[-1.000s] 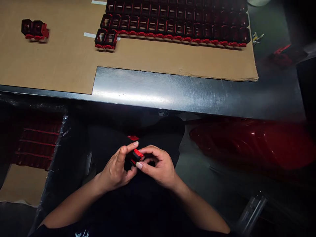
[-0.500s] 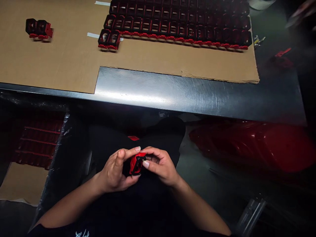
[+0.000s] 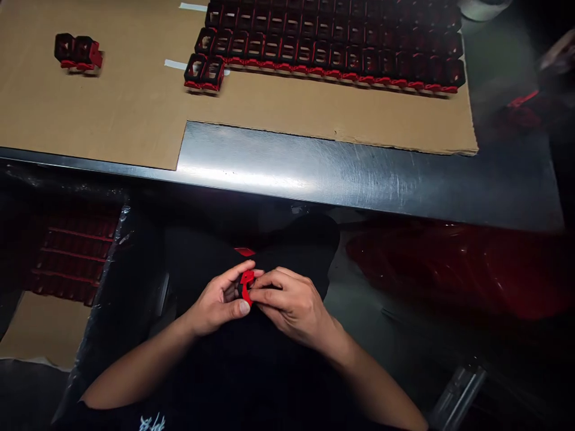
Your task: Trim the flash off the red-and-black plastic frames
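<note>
Pinching in left grip [image 3: 217,304] a red-and-black frame [image 3: 246,286], probably light, stiff and best held by outer edges, with right grip [image 3: 294,305] bunched against its side away from left grip, hold there unclear.

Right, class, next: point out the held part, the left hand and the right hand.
Held part [image 3: 245,289]: head view, on its red side.
Left hand [image 3: 212,308]: head view, near the thumb's base.
Right hand [image 3: 296,304]: head view, on its back.

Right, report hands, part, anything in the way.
Left hand holds red-and-black part. Right hand up against it, fingertips partly hidden. Nothing visibly blocking either hand.
</note>
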Action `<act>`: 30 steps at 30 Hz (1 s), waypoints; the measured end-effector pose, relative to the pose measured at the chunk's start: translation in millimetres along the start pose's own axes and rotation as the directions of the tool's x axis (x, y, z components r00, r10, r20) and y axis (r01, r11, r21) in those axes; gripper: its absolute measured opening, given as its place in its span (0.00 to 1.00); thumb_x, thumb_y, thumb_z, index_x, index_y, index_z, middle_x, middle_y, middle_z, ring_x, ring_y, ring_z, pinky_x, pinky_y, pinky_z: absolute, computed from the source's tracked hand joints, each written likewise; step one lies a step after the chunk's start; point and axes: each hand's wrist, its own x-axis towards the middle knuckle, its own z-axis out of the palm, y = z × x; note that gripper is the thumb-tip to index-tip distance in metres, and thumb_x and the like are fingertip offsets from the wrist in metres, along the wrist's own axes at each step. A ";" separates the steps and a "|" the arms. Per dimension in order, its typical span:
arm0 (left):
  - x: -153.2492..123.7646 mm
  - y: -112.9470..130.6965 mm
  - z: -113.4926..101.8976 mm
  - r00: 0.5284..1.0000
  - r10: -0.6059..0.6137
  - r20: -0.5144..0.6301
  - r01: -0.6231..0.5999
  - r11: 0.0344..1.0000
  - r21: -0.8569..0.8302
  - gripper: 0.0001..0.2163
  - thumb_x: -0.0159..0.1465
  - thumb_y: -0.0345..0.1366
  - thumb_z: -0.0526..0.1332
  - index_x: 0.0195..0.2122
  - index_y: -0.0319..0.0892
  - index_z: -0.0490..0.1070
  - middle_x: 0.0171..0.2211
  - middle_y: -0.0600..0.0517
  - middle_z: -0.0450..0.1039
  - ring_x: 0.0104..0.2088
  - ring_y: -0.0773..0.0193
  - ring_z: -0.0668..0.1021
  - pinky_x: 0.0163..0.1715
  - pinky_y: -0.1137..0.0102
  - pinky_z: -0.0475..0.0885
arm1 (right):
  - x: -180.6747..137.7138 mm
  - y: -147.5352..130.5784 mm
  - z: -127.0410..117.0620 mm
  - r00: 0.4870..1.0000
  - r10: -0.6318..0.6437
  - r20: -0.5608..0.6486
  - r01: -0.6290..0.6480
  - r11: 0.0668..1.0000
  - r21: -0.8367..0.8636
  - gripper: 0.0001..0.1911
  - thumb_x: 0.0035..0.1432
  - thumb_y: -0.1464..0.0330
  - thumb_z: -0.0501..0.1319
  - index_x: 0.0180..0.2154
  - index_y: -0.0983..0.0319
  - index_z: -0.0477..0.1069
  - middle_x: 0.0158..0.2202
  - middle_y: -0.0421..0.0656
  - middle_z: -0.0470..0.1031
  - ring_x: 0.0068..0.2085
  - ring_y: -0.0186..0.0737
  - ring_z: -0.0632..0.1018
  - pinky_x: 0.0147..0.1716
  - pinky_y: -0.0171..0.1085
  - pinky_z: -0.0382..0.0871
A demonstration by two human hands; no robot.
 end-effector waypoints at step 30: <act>2.0 -10.7 11.2 0.703 0.711 0.020 -0.585 0.563 0.583 0.40 0.56 0.22 0.68 0.67 0.44 0.53 0.63 0.37 0.62 0.61 0.50 0.74 0.57 0.54 0.76 | -0.7 0.3 7.2 0.730 0.580 0.363 -0.633 0.372 0.679 0.13 0.56 0.60 0.70 0.38 0.63 0.80 0.28 0.40 0.80 0.28 0.33 0.78 0.31 0.33 0.73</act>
